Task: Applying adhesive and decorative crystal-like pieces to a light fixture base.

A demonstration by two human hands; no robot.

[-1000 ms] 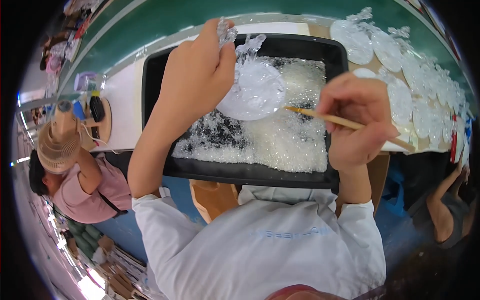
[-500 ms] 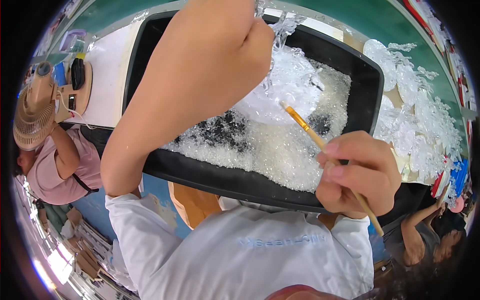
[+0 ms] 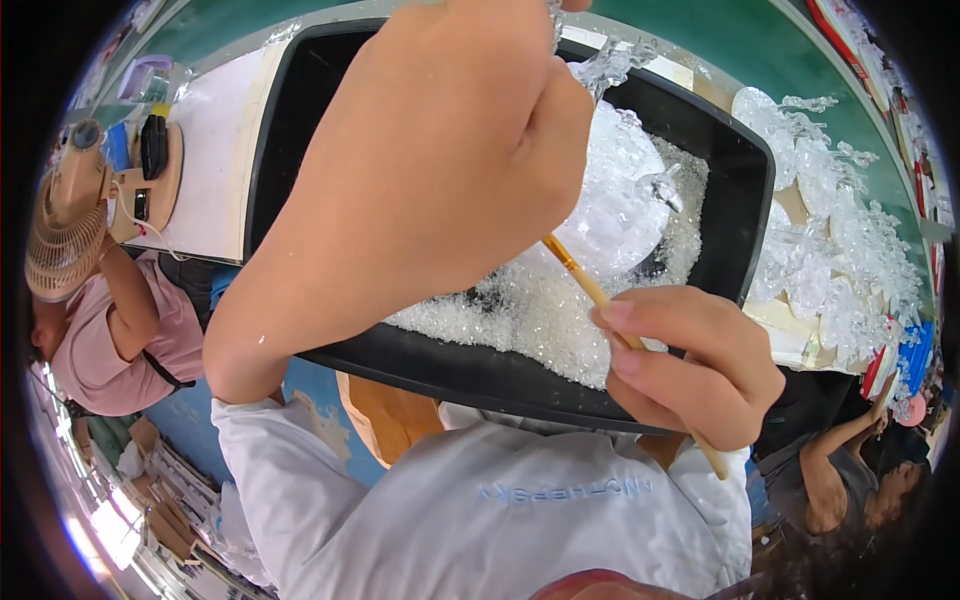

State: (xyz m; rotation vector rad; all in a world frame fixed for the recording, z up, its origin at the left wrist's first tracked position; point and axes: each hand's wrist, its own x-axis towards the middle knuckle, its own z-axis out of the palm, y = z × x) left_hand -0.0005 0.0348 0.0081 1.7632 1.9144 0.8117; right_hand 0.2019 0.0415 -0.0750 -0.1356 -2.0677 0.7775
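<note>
My left hand is closed around a clear plastic ornament with a round base and several branching stems, held over a black tray. Part of the ornament is hidden behind the hand. In my right hand a thin paintbrush with a wooden handle and gold ferrule is pinched between thumb and fingers. Its bristle end is out of sight behind my left hand, close to the ornament. White glittering flakes are heaped in the tray below.
Many clear ornaments are piled right of the tray. A white board lies to the left, near a beige fan. One person is at the far left, another at the far right.
My left hand and the ornament have shifted right, with the ornament turning slightly. The right hand has moved a little left with the brush, and its tip has gone behind my left hand.
</note>
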